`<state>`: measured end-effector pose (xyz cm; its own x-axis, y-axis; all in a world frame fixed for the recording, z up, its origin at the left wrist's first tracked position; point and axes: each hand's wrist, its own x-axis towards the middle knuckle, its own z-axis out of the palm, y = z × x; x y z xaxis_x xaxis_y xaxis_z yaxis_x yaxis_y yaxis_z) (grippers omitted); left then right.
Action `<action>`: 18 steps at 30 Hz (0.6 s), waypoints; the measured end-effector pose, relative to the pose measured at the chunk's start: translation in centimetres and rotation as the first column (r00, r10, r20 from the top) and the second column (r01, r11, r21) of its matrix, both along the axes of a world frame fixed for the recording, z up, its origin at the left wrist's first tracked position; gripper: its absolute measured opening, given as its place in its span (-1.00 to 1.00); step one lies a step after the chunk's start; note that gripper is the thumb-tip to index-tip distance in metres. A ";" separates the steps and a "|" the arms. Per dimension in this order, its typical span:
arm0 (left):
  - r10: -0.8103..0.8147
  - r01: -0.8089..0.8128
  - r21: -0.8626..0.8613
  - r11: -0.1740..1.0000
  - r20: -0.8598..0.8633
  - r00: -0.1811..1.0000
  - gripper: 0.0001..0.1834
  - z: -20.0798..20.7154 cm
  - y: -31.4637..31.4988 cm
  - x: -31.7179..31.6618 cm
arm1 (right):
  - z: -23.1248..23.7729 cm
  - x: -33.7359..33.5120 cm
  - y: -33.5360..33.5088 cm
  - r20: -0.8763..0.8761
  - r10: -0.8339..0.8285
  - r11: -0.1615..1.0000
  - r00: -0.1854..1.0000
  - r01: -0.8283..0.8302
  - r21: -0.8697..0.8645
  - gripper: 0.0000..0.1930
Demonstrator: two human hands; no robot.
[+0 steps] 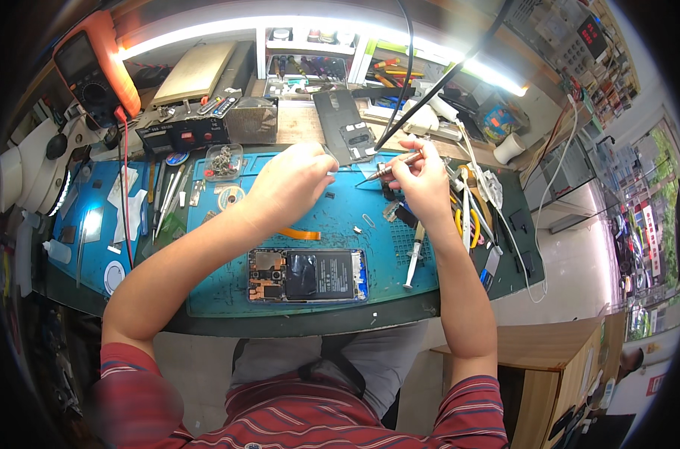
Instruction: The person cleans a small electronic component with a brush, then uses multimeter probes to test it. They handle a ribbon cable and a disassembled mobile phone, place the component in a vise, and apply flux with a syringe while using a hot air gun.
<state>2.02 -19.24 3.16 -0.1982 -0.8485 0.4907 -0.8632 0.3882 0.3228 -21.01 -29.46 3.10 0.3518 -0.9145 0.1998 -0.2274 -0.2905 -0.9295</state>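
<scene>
My left hand [299, 183] is raised over the blue mat [227, 292], its fingers closed in a pinch; what they hold, if anything, is too small to make out. To its right, my right hand [424, 183] grips a slim pointed tool [409, 159] with a brownish metallic handle. Its dark tip points left, toward my left hand, without touching it. Nearer to me lies an opened smartphone [326, 275], its battery and circuit board bare. Just behind the phone is an orange flex cable [300, 234]. A small dark part [330, 195] rests between the hands.
A syringe [414, 258] and several hand tools lie at the right. Behind stand a black power unit [183, 135], a clear box of small parts [224, 162] and a dark phone back plate [343, 127]. An orange multimeter [96, 71] leans at far left. Black cables [444, 78] hang from above.
</scene>
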 end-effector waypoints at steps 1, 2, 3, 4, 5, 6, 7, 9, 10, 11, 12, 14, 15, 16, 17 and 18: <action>-0.007 0.007 0.008 1.000 -0.002 1.000 -0.84 0.0 0.1 -0.3 | 0.0 0.0 0.0 0.005 0.001 1.000 1.000 -0.001 -0.001 -0.59; -0.013 0.013 0.017 1.000 -0.003 1.000 -0.84 0.0 0.1 -0.5 | 0.0 0.0 0.1 0.028 -0.001 1.000 1.000 0.001 -0.001 -0.60; -0.026 0.026 0.007 1.000 0.001 1.000 -0.83 -0.1 0.0 -0.6 | 0.1 0.1 0.3 0.051 -0.003 1.000 0.999 0.003 -0.002 -0.61; -0.039 0.039 -0.004 0.999 0.006 0.999 -0.83 -0.3 -0.2 -0.7 | 0.3 0.2 0.5 0.074 -0.005 1.000 0.997 0.005 -0.002 -0.61; -0.050 0.050 -0.014 0.999 0.013 0.999 -0.82 -0.5 -0.3 -0.7 | 0.5 0.3 0.7 0.104 0.015 1.000 0.995 -0.015 -0.001 -0.62; -0.052 0.053 -0.014 0.999 0.006 0.999 -0.82 -0.6 -0.4 -1.0 | 0.7 0.4 1.0 0.133 0.034 0.999 0.991 -0.034 0.000 -0.63; -0.055 0.055 -0.013 0.998 0.000 0.998 -0.82 -0.7 -0.4 -1.3 | 0.9 0.5 1.3 0.162 0.053 0.999 0.985 -0.054 0.000 -0.64; -0.046 0.046 0.021 0.999 -0.006 0.999 -0.81 -0.8 -0.6 -1.8 | 1.4 0.6 2.0 0.187 0.116 0.993 0.976 -0.116 -0.011 -0.64; -0.032 0.032 0.053 0.998 -0.004 0.999 -0.81 -0.9 -0.7 -2.0 | 1.6 0.8 2.2 0.199 0.147 0.989 0.969 -0.147 -0.018 -0.64; -0.022 0.022 0.088 0.996 -0.002 1.000 -0.80 -1.0 -0.8 -2.2 | 1.5 0.8 2.3 0.198 0.129 0.992 0.972 -0.123 -0.040 -0.64; -0.015 0.013 0.093 0.996 0.019 1.000 -0.80 -1.0 -0.8 -2.1 | 1.4 0.7 2.4 0.197 0.110 0.993 0.974 -0.100 -0.061 -0.65; 0.003 -0.009 0.103 0.995 0.062 0.998 -0.80 -0.9 -0.8 -1.5 | 1.6 0.7 2.4 0.210 0.046 0.994 0.977 -0.025 -0.104 -0.65; 0.021 -0.025 0.055 0.998 0.073 0.997 -0.80 -0.7 -0.8 -1.0 | 2.3 0.8 2.8 0.254 0.034 0.997 0.967 -0.015 -0.076 -0.64; 0.039 -0.040 0.007 0.999 0.083 0.996 -0.81 -0.4 -0.8 -0.4 | 2.4 0.3 2.7 0.210 0.081 0.996 0.974 -0.072 -0.049 -0.63; 0.056 -0.053 -0.043 0.998 0.093 0.994 -0.81 -0.1 -1.0 0.2 | 2.5 -0.1 2.6 0.168 0.128 0.992 0.977 -0.126 -0.021 -0.63; 0.041 -0.033 -0.087 0.996 0.094 0.995 -0.82 0.2 -1.1 0.7 | 2.4 -0.1 2.7 0.130 0.196 0.979 0.972 -0.201 0.029 -0.63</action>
<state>2.77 -20.38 3.37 -0.2167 -0.8122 0.5417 -0.9026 0.3781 0.2058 -21.08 -26.73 5.54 0.5016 -0.8375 0.2169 -0.0493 -0.2780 -0.9593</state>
